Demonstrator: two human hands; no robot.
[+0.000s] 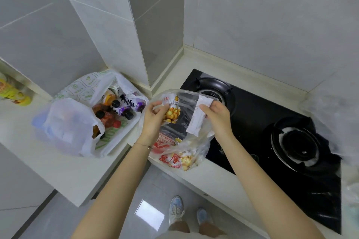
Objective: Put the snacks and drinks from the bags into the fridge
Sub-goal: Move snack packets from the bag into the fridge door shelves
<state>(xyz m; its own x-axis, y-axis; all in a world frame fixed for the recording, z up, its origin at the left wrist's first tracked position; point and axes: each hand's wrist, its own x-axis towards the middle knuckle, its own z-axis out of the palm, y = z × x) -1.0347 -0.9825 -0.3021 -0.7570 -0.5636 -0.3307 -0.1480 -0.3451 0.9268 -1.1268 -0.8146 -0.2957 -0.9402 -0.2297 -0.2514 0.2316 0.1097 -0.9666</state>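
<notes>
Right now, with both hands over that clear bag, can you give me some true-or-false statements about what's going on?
1. The left hand pinches a snack packet of yellow balls. True.
2. The right hand holds nothing. False: it grips a white packet.
3. The white bag contains bottles. True.
4. A pot stands on the stove. False: no pot shows on it.

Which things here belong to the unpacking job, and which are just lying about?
Job: left hand holding a yellow snack packet; right hand holding a white packet; clear snack bag; white bag; drink bottles inside it.
Lying about: gas hob; yellow containers, far left; crumpled plastic, right edge.
</notes>
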